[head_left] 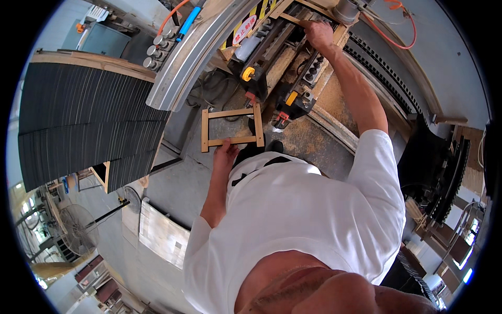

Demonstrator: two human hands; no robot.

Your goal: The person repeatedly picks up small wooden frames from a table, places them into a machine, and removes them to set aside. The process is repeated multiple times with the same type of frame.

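Note:
A small rectangular wooden frame [205, 128] is held out over the floor by my left hand [225, 153], whose fingers close on its lower rail. My right arm stretches far forward, and my right hand [318, 35] is closed at the corner of a second wooden frame [289, 19] lying at the far end of a machine. Two long machine rails run back towards my body, ending in black blocks with yellow knobs [248, 74] and red parts [283, 116]. The fingertips of my right hand are partly hidden.
Sawdust [334, 97] covers the machine bed and the floor beside it. On the left stands a large stack of dark strips [89, 120], near a curved metal guard [178, 78]. Black toothed tracks [384, 70] lie to the right. Floor fans [78, 230] stand at the lower left.

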